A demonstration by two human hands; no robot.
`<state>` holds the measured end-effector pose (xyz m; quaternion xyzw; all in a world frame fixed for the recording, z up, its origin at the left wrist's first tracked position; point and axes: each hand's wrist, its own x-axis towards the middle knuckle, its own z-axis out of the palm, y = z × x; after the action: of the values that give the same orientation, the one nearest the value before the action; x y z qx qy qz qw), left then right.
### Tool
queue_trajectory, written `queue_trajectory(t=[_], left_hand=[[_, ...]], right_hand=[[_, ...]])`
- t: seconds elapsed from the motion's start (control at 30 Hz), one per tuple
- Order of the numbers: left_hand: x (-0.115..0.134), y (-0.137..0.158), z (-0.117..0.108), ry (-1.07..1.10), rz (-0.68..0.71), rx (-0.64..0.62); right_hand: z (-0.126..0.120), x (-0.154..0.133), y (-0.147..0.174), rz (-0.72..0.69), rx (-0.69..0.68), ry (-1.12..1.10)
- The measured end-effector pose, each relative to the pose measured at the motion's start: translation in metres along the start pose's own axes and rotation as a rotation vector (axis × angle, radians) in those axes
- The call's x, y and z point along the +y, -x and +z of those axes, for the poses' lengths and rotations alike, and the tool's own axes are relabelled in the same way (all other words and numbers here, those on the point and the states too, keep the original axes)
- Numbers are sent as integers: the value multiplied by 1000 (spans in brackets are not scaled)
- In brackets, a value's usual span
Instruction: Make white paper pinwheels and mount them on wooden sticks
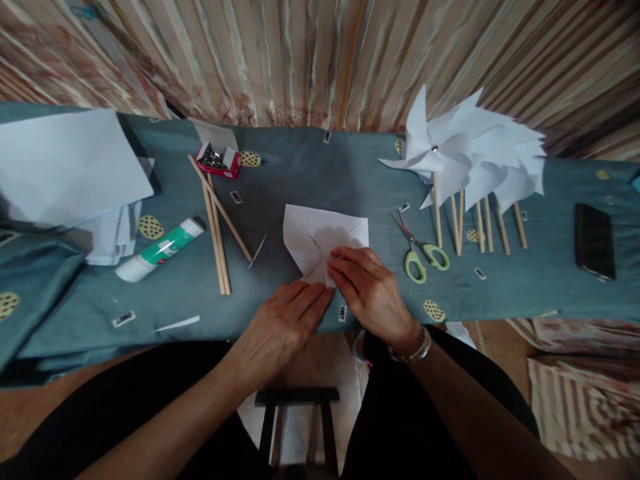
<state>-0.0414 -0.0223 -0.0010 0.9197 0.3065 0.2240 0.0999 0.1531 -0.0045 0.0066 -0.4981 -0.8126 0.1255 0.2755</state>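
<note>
A white paper square [320, 223] lies on the cloth in front of me, with slit lines running from its corners towards the middle. My right hand [373, 293] pinches a flap of it near the centre, thumb and fingers closed together. At the lower edge, my left hand [287, 323] grips the paper with its fingers pressed together; they cover the bottom corner. Green-handled scissors [414, 247] lie to the right of the paper. Further right are several finished white paper pinwheels [450, 150] on wooden sticks.
Left of the paper are loose wooden sticks [217, 233], a red box of metal fasteners [220, 160], a green-and-white glue stick [160, 250] and stacked white paper [70, 167]. A paper scrap [177, 324] lies near the front edge. A dark phone [595, 241] is far right; a curtain [300, 60] hangs behind.
</note>
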Motion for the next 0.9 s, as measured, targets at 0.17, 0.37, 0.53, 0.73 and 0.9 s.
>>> queue_trajectory(t=[0.17,0.37,0.53,0.73,0.9], left_hand=[[-1,1,1,-1,-5,-24],[0,0,0,-13,-6,-14],[-1,2,3,-28,-6,1],[0,0,2,-20,-19,-10],[0,0,1,-10,-17,0]], right_hand=[[0,0,0,-19,2,4],[2,2,1,10,10,11],[5,3,2,34,-24,41],[7,0,3,68,-108,48],[12,1,5,78,-79,51]])
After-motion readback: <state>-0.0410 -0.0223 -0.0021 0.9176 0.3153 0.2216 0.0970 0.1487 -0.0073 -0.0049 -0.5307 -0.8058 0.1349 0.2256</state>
